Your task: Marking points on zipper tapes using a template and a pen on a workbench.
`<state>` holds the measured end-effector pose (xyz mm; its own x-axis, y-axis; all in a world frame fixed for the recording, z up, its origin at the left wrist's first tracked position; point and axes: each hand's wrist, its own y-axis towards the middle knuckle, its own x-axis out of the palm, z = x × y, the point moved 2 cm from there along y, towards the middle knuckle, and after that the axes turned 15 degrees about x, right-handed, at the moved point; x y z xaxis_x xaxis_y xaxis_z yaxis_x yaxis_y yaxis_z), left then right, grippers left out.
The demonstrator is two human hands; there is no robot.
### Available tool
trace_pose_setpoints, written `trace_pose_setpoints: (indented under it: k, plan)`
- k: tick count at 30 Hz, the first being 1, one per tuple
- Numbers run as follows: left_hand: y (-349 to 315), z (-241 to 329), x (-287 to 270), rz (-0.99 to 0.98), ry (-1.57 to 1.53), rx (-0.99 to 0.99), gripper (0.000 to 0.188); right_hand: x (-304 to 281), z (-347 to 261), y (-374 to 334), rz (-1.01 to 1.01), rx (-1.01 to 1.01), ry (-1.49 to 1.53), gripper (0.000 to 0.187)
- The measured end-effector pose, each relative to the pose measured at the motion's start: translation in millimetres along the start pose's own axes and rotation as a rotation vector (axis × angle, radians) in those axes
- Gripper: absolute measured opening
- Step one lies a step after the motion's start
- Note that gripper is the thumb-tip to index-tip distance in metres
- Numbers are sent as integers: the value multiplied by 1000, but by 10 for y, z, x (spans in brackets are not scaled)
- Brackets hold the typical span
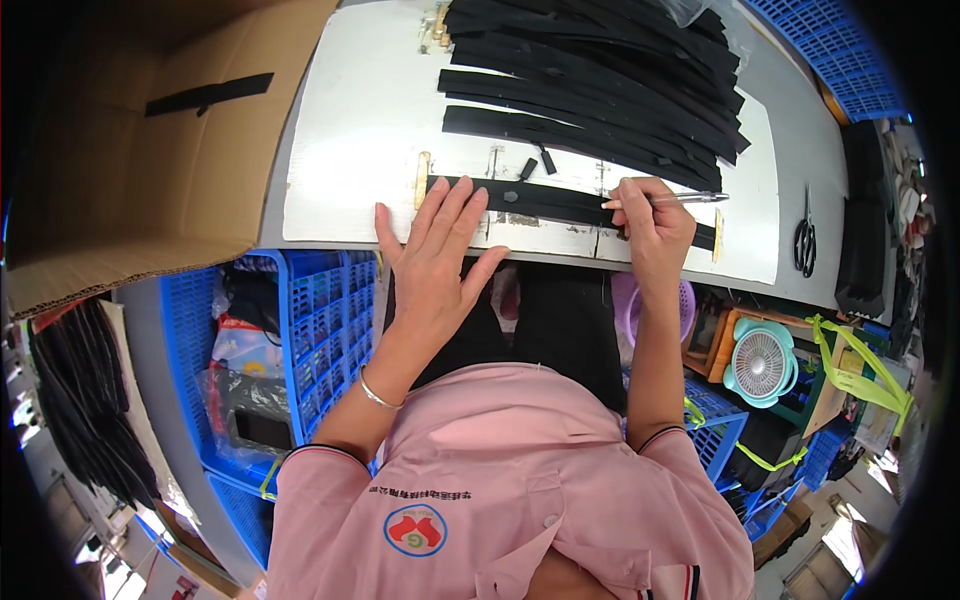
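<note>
A black fabric strip (560, 205) lies across the near part of a white board (350, 130), between two short tan pieces fixed at its ends. On the strip's left end, my left hand (430, 250) rests flat with its fingers spread. My right hand (655, 225) grips a clear-barrelled pen (695, 197), whose pale tip is at the strip right of centre. A small dark round spot (511, 197) shows on the strip. Just beyond it are two small black pieces (545, 158). Farther back, many black strips (590, 70) lie in an overlapping pile.
At left stands an open cardboard box (200, 170) with a black strip (210, 94) on its flap. Black-handled scissors (805, 242) lie right of the board. Blue baskets (330, 330) sit below the table edge, and a turquoise fan (762, 362) is at lower right.
</note>
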<state>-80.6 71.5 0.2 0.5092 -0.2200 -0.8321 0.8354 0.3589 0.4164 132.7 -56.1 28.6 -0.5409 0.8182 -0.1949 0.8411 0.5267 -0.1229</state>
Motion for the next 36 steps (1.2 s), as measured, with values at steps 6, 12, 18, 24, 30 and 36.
trace_pose_setpoints:
  k: [6, 12, 18, 24, 30, 36]
  plan:
    - [8, 9, -11, 29, -14, -3, 65, 554, -283, 72, -143, -486, -311, 14]
    - [19, -2, -5, 36, -46, -13, 67, 883, -92, 145, -178, -303, -320, 14]
    - [-4, -21, -8, 48, -50, -2, 63, 926, -77, 158, -199, -328, -406, 16]
    - [-15, -16, 3, 52, -49, 5, 62, 936, -70, 165, -194, -432, -478, 14]
    - [-31, -21, 23, 59, -39, 9, 67, 867, -101, 142, -233, -481, -418, 12]
    - [-18, -23, 53, 67, -51, -4, 65, 854, -104, 162, -359, -567, -419, 12]
